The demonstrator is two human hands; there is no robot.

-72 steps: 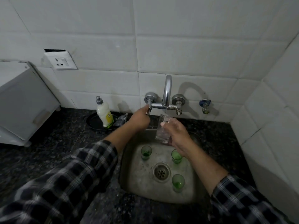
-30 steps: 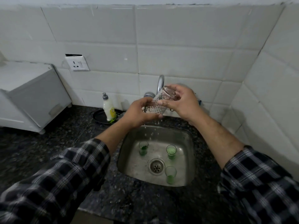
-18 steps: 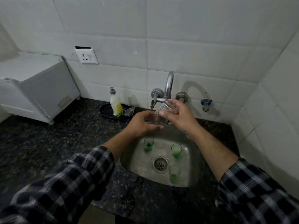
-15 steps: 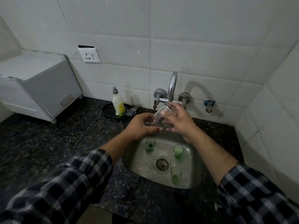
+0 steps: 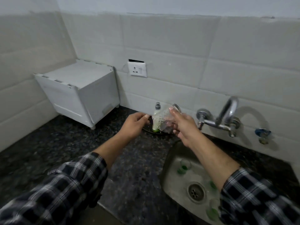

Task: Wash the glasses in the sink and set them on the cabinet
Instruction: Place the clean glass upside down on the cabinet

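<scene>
Right hand: your right hand (image 5: 183,125) gripped the clear glass (image 5: 162,120), fingers curled round its side, thumb up near the base.
Clear glass: dotted pattern, tilted, mouth down-left, base up-right; it was held above the counter (image 5: 65,143), left of the sink (image 5: 168,159), not over the basin.
Left hand: your left hand (image 5: 134,125) was loosely curled, clamped on nothing; fingertips sat just beside the glass mouth, couldn't tell if they touched it.
Sleeves: dark plaid on both arms, pushed up the forearms.
Sink glasses: one small green glass (image 5: 184,167) stood at the back of the basin, a second green glass (image 5: 212,210) at the front near the drain (image 5: 195,191); a third green patch (image 5: 212,184) was mostly hidden by your right arm, blurred.
Tap: tap (image 5: 227,111) was on the wall above the sink, right of your hands; water flow not visible.
Soap bottle: soap bottle (image 5: 157,108) stood behind the held glass, seen partly through it, on a dark tray (image 5: 146,129).
Cabinet: white cabinet (image 5: 78,90) stood on the counter in the left corner, well apart from the glass, top bare.
Socket: wall socket (image 5: 137,69) sat on the tiles between cabinet and tap.
</scene>
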